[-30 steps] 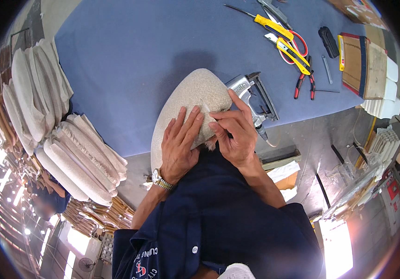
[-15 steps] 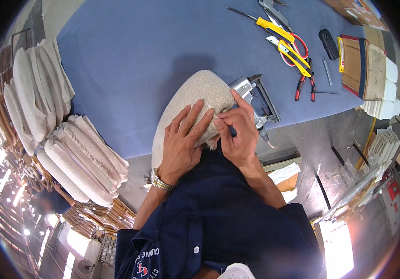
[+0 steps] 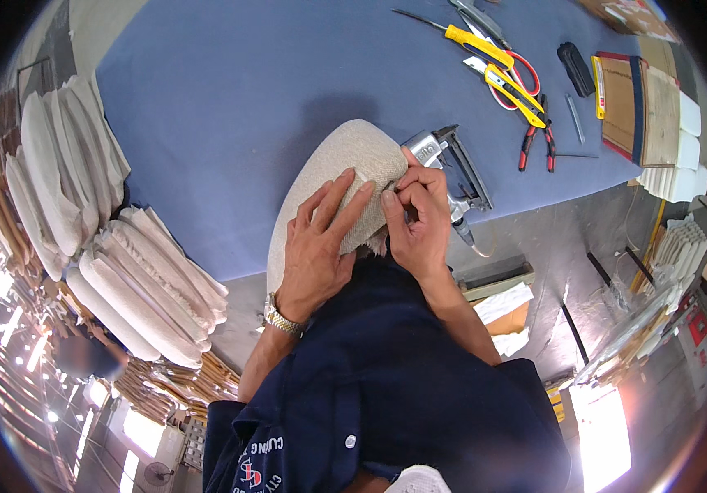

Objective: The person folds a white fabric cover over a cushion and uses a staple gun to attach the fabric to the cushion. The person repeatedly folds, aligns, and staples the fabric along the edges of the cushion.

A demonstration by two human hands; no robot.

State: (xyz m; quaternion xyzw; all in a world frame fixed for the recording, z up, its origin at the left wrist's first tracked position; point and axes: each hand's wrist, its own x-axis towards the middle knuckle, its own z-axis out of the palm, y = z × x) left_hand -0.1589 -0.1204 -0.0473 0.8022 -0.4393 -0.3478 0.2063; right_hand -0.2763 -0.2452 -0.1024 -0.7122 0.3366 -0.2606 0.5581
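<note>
A rounded pad covered in beige woven fabric (image 3: 352, 146) stands tilted at the table's near edge, against my front. My left hand (image 3: 316, 251) lies on its face, fingers stretched and spread over the cloth. With bent fingers and thumb, my right hand (image 3: 421, 226) pinches the fabric at the pad's right edge; the pinched fold is mostly hidden. Loose, frayed cloth (image 3: 376, 244) hangs below, between the hands. Just beyond my right hand, a silver and black staple gun (image 3: 464, 172) rests on the table, touched by neither hand as far as I can see.
On the blue table (image 3: 197, 107) lie a yellow screwdriver (image 3: 478, 46), a yellow utility knife (image 3: 515, 94), red-handled scissors (image 3: 526, 70) and red-and-black pliers (image 3: 538, 140). A cardboard box (image 3: 621, 107) sits at the right. Stacked beige covered pads (image 3: 144, 275) stand at the left.
My right fingers have curled more tightly at the pad's right edge. My left hand has stayed spread on the cloth, with only a slight shift. The tools lie as before.
</note>
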